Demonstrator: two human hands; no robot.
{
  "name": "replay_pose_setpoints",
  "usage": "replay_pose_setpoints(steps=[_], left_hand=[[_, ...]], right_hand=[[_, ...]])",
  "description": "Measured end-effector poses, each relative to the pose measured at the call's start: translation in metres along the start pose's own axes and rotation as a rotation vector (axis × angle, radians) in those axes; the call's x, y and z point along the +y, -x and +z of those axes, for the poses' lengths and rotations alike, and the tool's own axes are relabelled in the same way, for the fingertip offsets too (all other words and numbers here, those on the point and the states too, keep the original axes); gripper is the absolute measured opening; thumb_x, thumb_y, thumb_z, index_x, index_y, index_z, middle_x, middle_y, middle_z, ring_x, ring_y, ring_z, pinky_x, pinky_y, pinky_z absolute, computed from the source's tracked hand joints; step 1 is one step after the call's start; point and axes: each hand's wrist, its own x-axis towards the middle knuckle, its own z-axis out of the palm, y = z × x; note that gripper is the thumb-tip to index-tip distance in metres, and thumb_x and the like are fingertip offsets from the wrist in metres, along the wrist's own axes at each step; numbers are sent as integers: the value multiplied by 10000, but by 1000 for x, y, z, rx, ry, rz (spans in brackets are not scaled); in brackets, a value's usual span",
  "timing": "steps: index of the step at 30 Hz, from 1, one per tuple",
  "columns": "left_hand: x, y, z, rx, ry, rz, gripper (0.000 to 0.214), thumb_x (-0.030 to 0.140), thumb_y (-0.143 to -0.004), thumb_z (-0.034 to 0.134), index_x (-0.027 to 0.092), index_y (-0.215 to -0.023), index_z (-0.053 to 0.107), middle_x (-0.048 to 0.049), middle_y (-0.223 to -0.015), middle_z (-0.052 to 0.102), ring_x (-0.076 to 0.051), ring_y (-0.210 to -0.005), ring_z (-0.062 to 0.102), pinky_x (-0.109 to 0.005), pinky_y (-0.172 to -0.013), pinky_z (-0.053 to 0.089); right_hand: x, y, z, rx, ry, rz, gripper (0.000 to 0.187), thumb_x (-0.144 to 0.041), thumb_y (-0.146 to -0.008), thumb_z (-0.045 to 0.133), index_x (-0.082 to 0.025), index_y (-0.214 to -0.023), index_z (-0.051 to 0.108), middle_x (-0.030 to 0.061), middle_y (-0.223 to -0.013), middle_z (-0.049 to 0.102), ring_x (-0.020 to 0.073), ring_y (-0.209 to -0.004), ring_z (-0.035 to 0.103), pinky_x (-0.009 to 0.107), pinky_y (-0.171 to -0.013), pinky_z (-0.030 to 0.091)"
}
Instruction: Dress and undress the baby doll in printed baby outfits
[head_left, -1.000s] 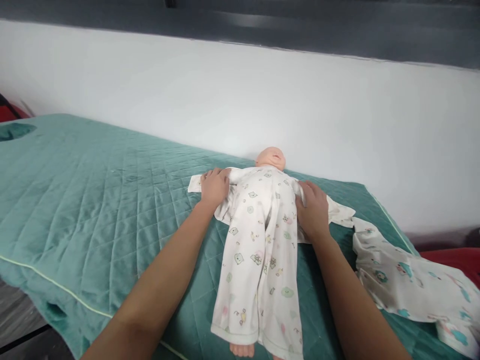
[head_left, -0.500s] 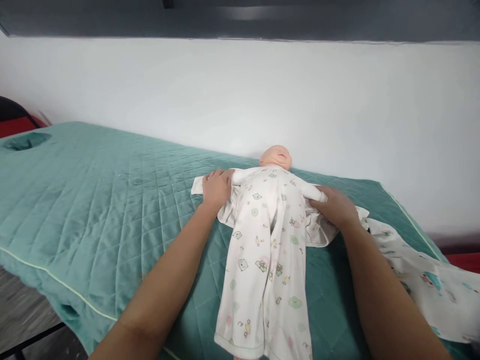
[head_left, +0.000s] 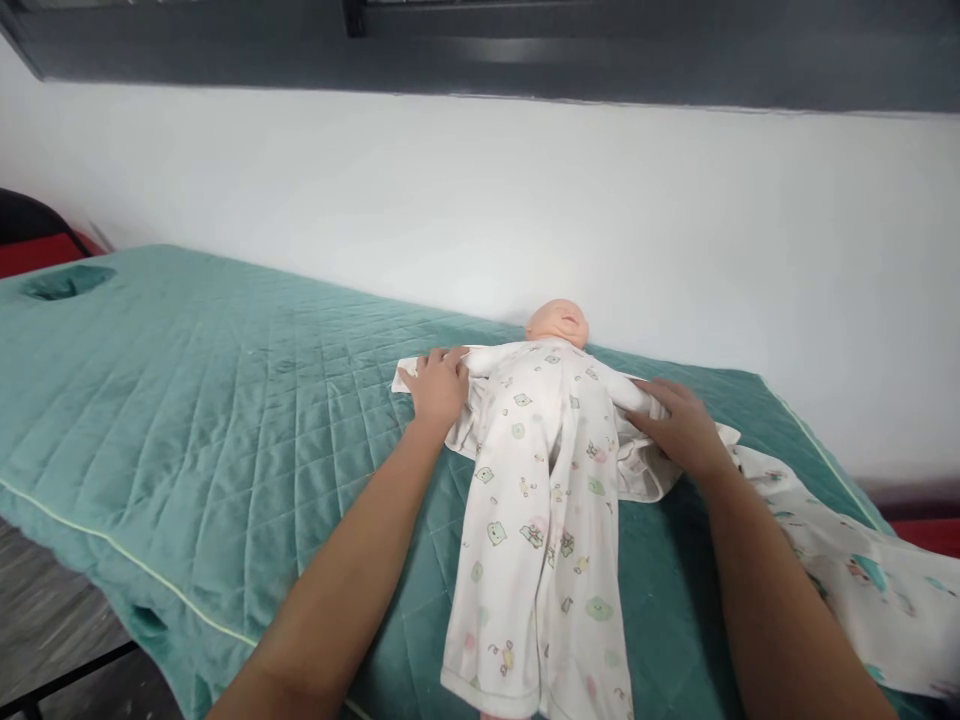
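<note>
A doll with a bald head lies on its back, dressed in a white baby garment with small green and pink prints. My left hand rests on the sleeve at the doll's arm on the left, thumb spread away from the fingers. On the other side, my right hand has its thumb and fingers around the sleeve at the doll's other arm. White cloth spreads out beneath the doll on both sides. The garment's long lower part covers the legs.
The doll lies on a green quilted cover with a hole at its far left. Another white printed cloth lies at the right, partly behind my forearm. A white wall rises directly behind the bed's far edge.
My left thumb has spread outward from the fingers, and the right hand's fingers have loosened slightly around the sleeve. The view has shifted a little; the doll keeps its place.
</note>
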Motion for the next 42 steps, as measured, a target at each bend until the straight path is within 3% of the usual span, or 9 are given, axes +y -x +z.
replay_pose_setpoints(steps=[3, 5, 10, 15, 22, 28, 33, 36, 42], left_hand=[[-1, 0, -1, -5, 24, 1, 383, 305, -980, 408, 395, -1282, 626, -45, -1334, 619, -288, -1234, 506, -614, -1110, 299], [-2, -1, 0, -2, 35, 5, 378, 300, -975, 419, 389, -1274, 632, -47, -1316, 629, -293, -1224, 508, -600, -1082, 329], [-3, -4, 1, 3, 53, 16, 370, 285, -971, 432, 387, -1258, 641, -45, -1298, 639, -302, -1197, 522, -614, -1063, 330], [-4, -8, 1, -5, 62, 9, 362, 287, -977, 428, 385, -1248, 647, -43, -1290, 650, -304, -1194, 526, -614, -1056, 328], [-3, -11, 2, 8, 67, 11, 336, 279, -980, 422, 347, -1205, 663, -46, -1259, 666, -304, -1180, 541, -623, -1041, 337], [-7, -11, -2, 40, 103, 53, 363, 246, -987, 406, 335, -1229, 661, -35, -1200, 698, -263, -1136, 600, -473, -1024, 413], [-15, -12, 0, 65, 131, 53, 393, 213, -978, 389, 309, -1215, 687, -47, -1182, 704, -234, -1076, 647, -365, -912, 476], [-18, -13, 3, 22, 121, 39, 418, 176, -963, 391, 325, -1210, 693, -46, -1213, 697, -230, -1081, 651, -363, -920, 468], [-17, -12, 2, -41, 23, 20, 384, 129, -929, 416, 281, -1186, 659, -86, -1189, 685, -272, -1130, 615, -421, -951, 448]], right_hand=[[-40, 3, -19, 97, -149, -61, 460, -407, -857, 570, -238, -1278, 647, 110, -1417, 576, 330, -1347, 495, 512, -1125, 391], [-81, -1, -30, 104, -262, -119, 420, -394, -900, 538, -256, -1287, 626, 92, -1368, 610, 299, -1265, 566, 483, -1083, 441], [-187, -37, -17, -263, -177, -465, 393, -344, -935, 523, -243, -1308, 591, 88, -1362, 611, 294, -1265, 540, 454, -1047, 446], [-236, -77, 25, -476, 228, -599, 336, -208, -892, 533, -144, -1209, 624, 167, -1253, 620, 318, -1134, 573, 419, -919, 473], [-249, -97, 44, -627, 384, -609, 341, -301, -897, 550, -196, -1206, 648, 135, -1119, 706, 320, -995, 655, 378, -734, 487], [-240, -99, 22, -619, 402, -619, 457, -340, -921, 565, -344, -1378, 551, 78, -1142, 713, 289, -981, 666, 343, -719, 456], [-223, -98, 0, -587, 418, -566, 342, -379, -939, 523, -359, -1263, 633, 56, -1065, 710, 279, -957, 654, 348, -720, 442], [-210, -97, -11, -535, 429, -546, 282, -369, -933, 526, -332, -1175, 666, 62, -1000, 696, 272, -926, 647, 348, -701, 432], [-201, -93, -19, -479, 406, -528, 340, -360, -934, 523, -351, -1256, 630, 70, -1039, 675, 277, -961, 636, 352, -709, 430]])
